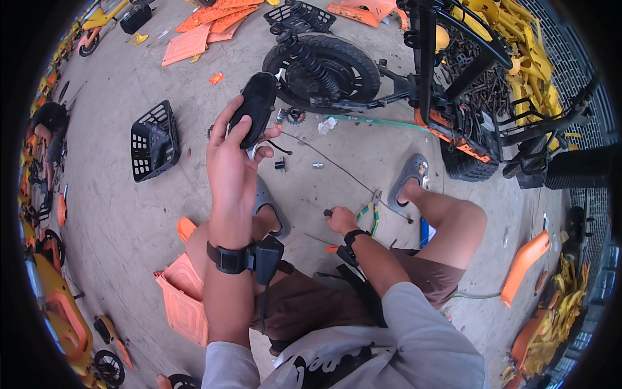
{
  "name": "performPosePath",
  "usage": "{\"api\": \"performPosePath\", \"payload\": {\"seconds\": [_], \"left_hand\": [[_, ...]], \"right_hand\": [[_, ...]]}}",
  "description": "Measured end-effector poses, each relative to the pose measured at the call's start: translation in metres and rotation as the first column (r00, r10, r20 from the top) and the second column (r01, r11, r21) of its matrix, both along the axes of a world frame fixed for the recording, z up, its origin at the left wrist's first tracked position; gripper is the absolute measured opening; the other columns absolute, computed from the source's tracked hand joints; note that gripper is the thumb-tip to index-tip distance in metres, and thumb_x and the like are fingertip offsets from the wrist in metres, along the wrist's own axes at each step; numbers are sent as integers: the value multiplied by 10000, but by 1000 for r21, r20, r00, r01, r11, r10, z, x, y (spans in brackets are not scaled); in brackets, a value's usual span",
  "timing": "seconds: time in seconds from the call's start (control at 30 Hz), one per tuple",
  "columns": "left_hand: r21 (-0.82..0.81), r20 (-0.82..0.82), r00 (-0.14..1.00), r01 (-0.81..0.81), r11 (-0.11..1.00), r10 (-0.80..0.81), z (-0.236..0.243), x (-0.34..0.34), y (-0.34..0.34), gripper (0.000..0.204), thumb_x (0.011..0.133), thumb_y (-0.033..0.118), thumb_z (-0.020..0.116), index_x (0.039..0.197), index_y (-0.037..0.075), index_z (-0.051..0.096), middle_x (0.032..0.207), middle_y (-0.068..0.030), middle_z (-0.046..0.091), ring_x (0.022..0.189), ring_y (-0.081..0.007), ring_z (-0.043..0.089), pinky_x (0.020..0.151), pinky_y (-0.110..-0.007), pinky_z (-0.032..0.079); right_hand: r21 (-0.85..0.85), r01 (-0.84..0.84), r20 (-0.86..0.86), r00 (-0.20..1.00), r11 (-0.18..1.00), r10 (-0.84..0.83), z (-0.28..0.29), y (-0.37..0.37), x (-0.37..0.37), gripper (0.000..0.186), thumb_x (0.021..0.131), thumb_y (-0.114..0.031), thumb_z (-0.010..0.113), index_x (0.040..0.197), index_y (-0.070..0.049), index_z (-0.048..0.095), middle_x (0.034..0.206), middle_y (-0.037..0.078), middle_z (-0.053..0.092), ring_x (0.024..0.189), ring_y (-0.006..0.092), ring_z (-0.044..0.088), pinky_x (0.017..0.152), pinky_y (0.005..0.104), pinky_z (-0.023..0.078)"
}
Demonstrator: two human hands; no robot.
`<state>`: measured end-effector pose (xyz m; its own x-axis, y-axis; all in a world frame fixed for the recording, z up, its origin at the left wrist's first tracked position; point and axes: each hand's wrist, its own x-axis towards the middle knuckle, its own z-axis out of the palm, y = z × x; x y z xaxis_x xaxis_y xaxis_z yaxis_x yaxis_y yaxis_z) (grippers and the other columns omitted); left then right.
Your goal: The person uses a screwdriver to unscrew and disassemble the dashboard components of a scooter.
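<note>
One large black wheel [301, 81] is lying ahead; one black basket [141, 152] is sitting leftward. The left hand [228, 154] is curling partly open around one black oblong part [254, 107], raising it near the wheel. Two grey clogs [408, 180] are flanking one pair of pliers [374, 206]. The right hand [341, 222] is closing tightly around one small dark piece [328, 212].

The left hand's grip [232, 154] holds a black oval part [256, 104]; yellow panels [530, 42] heap along the right edge of the concrete floor [129, 227].
</note>
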<state>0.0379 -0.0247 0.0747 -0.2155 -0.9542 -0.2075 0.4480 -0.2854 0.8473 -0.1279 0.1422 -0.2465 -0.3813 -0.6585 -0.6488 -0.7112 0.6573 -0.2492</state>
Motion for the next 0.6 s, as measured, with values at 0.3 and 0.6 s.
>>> {"api": "performPosePath", "payload": {"seconds": [0.3, 0.6], "left_hand": [[-27, -42, 999, 15, 1000, -16, -4, 2, -1, 426, 944, 49, 488, 1365, 11, 438, 1084, -201, 636, 808, -235, 689, 562, -294, 497], [-3, -17, 999, 38, 999, -39, -3, 0, 0, 410, 962, 66, 480, 1372, 50, 456, 1132, -146, 608, 817, -206, 671, 567, -288, 469]], "right_hand": [[37, -28, 36, 999, 999, 26, -2, -11, 4, 336, 837, -324, 642, 1035, -58, 693, 1096, 165, 678, 1055, 327, 636, 902, 413, 512], [53, -13, 28, 1000, 998, 11, -5, -12, 8, 340, 840, -337, 646, 1046, -70, 693, 1111, 155, 677, 1070, 320, 633, 909, 409, 511]]}}
